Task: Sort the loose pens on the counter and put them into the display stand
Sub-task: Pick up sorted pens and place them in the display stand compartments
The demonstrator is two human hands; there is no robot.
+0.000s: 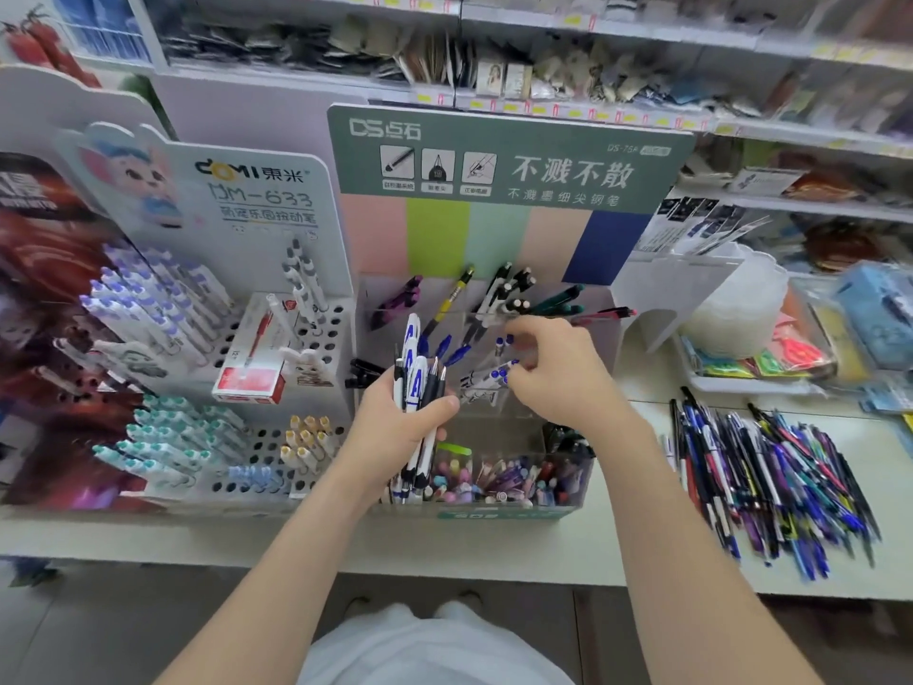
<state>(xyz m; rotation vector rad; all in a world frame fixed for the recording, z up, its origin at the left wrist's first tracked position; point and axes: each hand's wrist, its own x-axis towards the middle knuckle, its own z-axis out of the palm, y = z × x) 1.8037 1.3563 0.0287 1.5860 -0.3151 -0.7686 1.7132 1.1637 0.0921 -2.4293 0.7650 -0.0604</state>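
**While sorting, keeping like pens together**

While the left hand (400,427) is gripping a bundle (414,375) upright at frame centre, the right hand (553,368) is pinching a white pen (494,377) over the middle slot of the stand (499,514). It is best going in tip-down among its matches. Leaning pens (496,296) just above are crowding the reach. The pile (770,477) is waiting at lower right on the counter (494,551).

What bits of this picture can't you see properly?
- Head view, right hand: its fingertips curl out of sight behind the knuckles, so I cannot tell whether it pinches a pen.
- Head view, bundle of pens in the left hand: their middles are hidden by the fingers.
- Head view, pile of loose pens: too blurred to count.
- Head view, shelf goods: too blurred and small to name.
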